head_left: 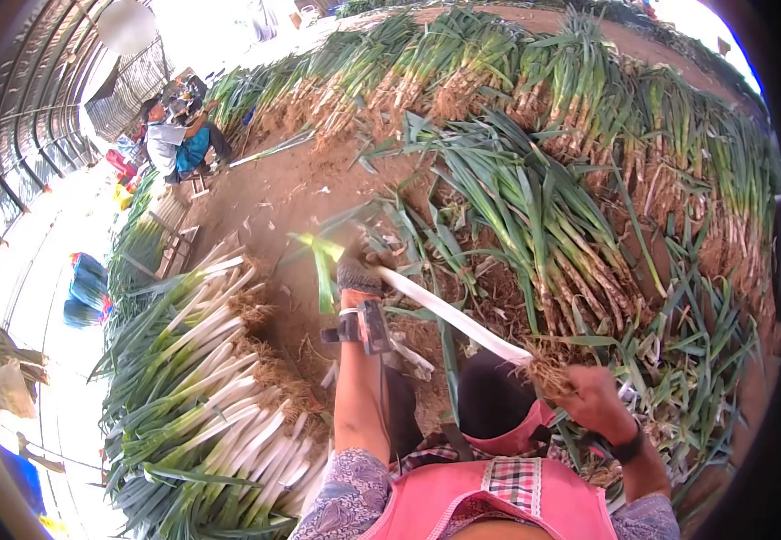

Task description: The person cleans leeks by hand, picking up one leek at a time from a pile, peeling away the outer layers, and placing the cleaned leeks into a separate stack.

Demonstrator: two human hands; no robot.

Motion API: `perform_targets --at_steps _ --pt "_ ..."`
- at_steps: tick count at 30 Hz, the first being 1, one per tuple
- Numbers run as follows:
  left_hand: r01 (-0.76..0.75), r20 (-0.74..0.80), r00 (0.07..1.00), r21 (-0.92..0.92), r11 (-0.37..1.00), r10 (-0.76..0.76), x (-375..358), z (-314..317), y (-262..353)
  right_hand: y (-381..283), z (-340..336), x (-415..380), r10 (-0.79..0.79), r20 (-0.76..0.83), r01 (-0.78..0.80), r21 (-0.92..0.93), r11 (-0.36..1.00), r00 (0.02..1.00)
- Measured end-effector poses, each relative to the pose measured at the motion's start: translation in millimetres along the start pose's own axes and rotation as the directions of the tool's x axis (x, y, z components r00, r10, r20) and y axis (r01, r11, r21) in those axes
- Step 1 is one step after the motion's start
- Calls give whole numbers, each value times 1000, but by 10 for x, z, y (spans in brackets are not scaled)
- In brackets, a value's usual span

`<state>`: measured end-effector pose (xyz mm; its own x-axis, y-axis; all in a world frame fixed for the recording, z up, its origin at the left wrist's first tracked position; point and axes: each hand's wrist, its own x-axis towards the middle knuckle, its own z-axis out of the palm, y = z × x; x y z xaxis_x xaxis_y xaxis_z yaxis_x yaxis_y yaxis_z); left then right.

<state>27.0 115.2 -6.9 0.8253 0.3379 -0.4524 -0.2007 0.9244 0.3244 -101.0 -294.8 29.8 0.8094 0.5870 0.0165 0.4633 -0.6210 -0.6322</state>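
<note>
The gloved left hand (359, 272) is closed around the leek (452, 312) near its green end. The leek slants across, above the person's knees, its roots (545, 371) at the right hand (592, 398). The right hand's fingers are curled; whether they grip the roots cannot be determined. White-stemmed leeks (228, 378) lie in a row at left; a soil-marked bundle (534, 207) lies ahead, right of centre.

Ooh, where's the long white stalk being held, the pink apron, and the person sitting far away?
White stalk (453, 314): head view, middle of its shaft.
Pink apron (560, 497): head view, its pink front.
Sitting person (165, 144): head view, the shirt.
</note>
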Motion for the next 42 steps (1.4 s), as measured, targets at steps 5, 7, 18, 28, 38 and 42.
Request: perform_targets --at_steps 5,7,18,28,38,42 --pt "-381 -43 925 -136 915 379 -19 -138 562 862 -486 -1340 771 -129 -484 711 510 623" --pt "-459 -109 888 -270 847 446 -8 -157 603 1594 -379 -1721 774 -143 -739 234 632 617" --pt "-386 52 919 -83 919 391 240 -487 410 354 -138 -20 169 -204 -100 312 945 964" --pt "-337 135 928 -86 938 346 -414 86 -5 911 215 1000 119 -567 -363 -340 867 815" --pt "-332 408 821 -228 915 399 -596 105 78 1815 1135 -480 496 118 -509 203 836 860" --pt "-376 150 891 -285 882 429 -702 165 120 1775 1414 -576 381 240 -413 101 905 893"
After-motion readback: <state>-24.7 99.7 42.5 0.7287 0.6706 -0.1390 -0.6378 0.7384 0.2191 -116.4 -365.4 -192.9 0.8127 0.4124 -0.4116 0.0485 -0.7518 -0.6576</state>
